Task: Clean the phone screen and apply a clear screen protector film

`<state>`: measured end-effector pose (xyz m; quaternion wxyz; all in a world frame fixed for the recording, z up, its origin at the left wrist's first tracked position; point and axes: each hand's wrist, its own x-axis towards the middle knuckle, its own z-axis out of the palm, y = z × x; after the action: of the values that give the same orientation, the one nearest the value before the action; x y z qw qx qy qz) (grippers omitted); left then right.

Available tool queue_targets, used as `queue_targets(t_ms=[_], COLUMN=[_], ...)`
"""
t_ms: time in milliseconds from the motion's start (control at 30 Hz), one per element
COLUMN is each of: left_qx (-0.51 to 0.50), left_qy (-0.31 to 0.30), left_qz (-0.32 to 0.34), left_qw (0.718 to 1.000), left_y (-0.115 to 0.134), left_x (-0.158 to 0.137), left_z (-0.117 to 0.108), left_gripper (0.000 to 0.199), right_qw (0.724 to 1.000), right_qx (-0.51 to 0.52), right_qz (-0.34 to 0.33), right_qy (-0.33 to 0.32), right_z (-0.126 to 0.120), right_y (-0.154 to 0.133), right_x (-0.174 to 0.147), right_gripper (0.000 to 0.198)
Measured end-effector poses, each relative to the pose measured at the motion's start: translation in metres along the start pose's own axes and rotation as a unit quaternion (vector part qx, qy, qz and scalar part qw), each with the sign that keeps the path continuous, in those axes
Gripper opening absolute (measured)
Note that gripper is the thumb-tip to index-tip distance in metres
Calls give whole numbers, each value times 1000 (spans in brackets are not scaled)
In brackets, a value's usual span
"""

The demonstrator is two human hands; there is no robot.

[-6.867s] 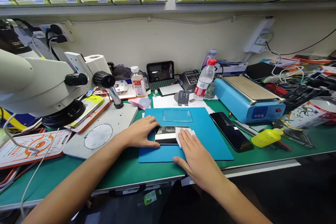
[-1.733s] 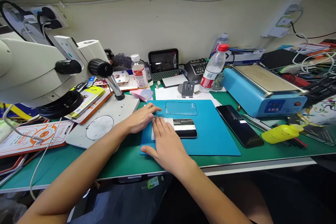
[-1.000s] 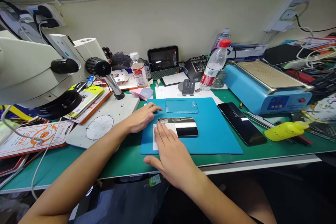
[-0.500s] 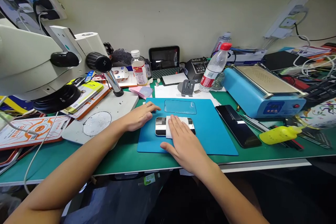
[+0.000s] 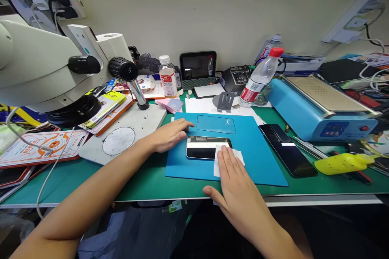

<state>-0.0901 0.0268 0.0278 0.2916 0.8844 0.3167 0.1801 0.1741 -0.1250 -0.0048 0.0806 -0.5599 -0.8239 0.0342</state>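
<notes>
A phone (image 5: 200, 147) with a dark, reflective face lies level on the blue mat (image 5: 261, 162). My right hand (image 5: 238, 184) is flat, fingers stretched out, pressing a white wipe (image 5: 216, 166) at the phone's right end. A corner of white also shows beside my thumb. To the phone's upper left, my left hand (image 5: 170, 134) hovers or rests at the mat's edge, fingers loosely extended, holding nothing; whether it touches the mat I cannot tell. Behind the phone lies a clear glass panel (image 5: 216, 124) with a dark outline.
A microscope (image 5: 33, 64) with a pale base (image 5: 152, 125) stands left. On the right are another dark phone (image 5: 287, 149), a yellow squeeze bottle (image 5: 342, 164) and a blue heating plate machine (image 5: 306, 117). A red-capped bottle (image 5: 258, 83) and a phone stand (image 5: 225, 101) stand behind the mat.
My right hand and the wipe have slid right along the phone, uncovering its middle. My left hand stays near the mat's left edge. The whole view has shifted slightly.
</notes>
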Motion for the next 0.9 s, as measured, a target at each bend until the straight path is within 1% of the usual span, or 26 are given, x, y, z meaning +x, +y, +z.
queue_targets(t_ms=[67, 167, 233, 300, 367, 467, 533, 600, 667, 700, 800, 900], left_qx=[-1, -1, 3, 8, 8, 3, 2, 7, 11, 13, -15, -19], left_qy=[2, 3, 2, 8, 11, 1, -10, -13, -5, -8, 9, 18], left_qz=[-3, -4, -4, -9, -9, -4, -6, -7, 0, 5, -12, -18], left_qw=[1000, 1000, 1000, 1000, 1000, 1000, 1000, 1000, 1000, 1000, 1000, 999], left_y=[0, 1, 1, 0, -1, -1, -1, -1, 1, 2, 4, 5], left_x=[1, 1, 1, 1, 0, 0, 0, 0, 0, 0, 1, 1], left_z=[1, 1, 2, 3, 3, 3, 2, 2, 2, 2, 0, -2], left_gripper=[101, 104, 104, 105, 108, 104, 101, 101, 103, 106, 112, 112], right_qw=[1000, 997, 994, 992, 990, 986, 984, 985, 988, 991, 995, 995], right_qx=[13, 46, 66, 91, 120, 146, 152, 145, 123, 107, 75, 67], right_qz=[17, 24, 27, 16, -9, -42, -63, -76, -67, -49, -2, 20], right_qy=[-23, -65, -81, -81, -75, -67, -61, -57, -61, -65, -72, -65], right_z=[-4, -14, -19, -20, -17, -11, -10, -12, -17, -19, -20, -16], right_y=[-7, -20, -31, -44, -58, -71, -67, -55, -36, -25, -1, 2], right_x=[10, 36, 55, 69, 75, 68, 56, 42, 31, 28, 30, 46], right_gripper=[103, 105, 107, 109, 110, 107, 103, 98, 96, 96, 96, 101])
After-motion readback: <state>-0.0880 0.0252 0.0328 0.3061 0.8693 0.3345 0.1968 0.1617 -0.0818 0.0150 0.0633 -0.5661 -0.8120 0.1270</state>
